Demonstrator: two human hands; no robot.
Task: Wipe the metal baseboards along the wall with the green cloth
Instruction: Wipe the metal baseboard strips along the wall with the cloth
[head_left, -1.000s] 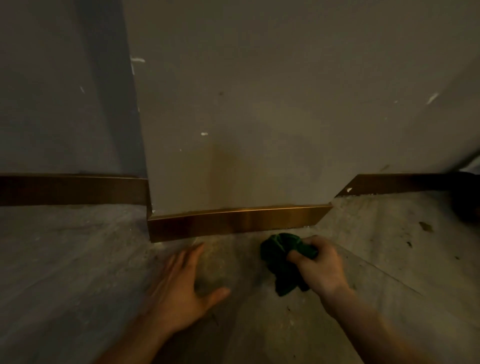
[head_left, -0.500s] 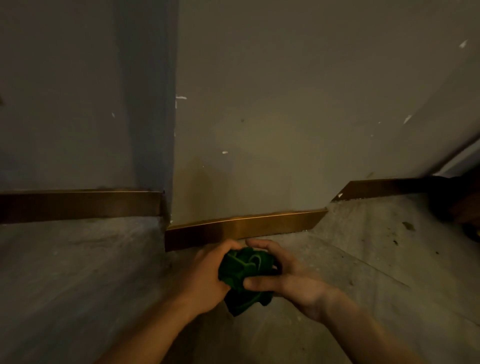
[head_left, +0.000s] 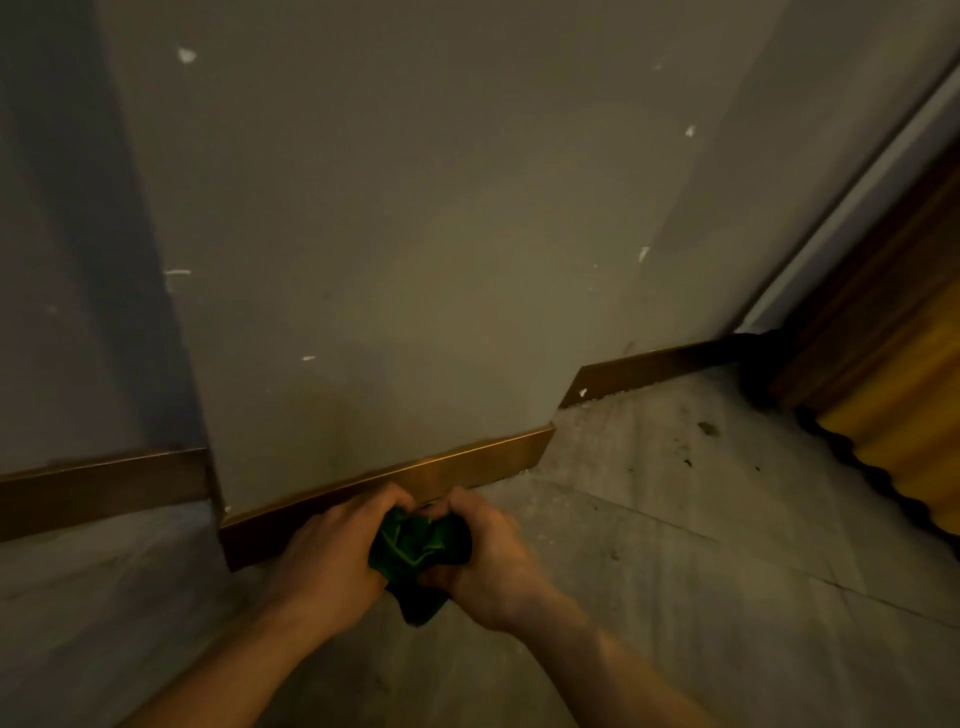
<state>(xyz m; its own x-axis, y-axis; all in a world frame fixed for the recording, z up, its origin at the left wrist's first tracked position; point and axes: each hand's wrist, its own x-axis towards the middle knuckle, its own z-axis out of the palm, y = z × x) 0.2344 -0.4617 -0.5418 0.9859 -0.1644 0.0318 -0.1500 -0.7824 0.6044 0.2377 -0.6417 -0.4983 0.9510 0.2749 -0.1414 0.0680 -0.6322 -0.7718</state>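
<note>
A bunched green cloth (head_left: 415, 551) sits between both hands, just above the floor. My left hand (head_left: 332, 551) grips its left side and my right hand (head_left: 493, 561) grips its right side. Directly behind them runs the copper-coloured metal baseboard (head_left: 467, 467) along the foot of a jutting wall section. A second baseboard strip (head_left: 98, 488) lines the recessed wall to the left, and a third baseboard strip (head_left: 660, 366) lines the recess to the right. The cloth is close to the middle baseboard; I cannot tell whether it touches it.
The grey wall (head_left: 415, 234) has small white chips. The grey floor (head_left: 675, 499) shows dark specks and pale grit near the right corner. At the far right stand a wooden door frame (head_left: 878, 291) and something yellow with a dark wavy edge (head_left: 893, 457).
My left hand came off the floor and took hold of the cloth beside my right hand. Both hands then moved with the cloth closer to the middle baseboard, and the view shifted right.
</note>
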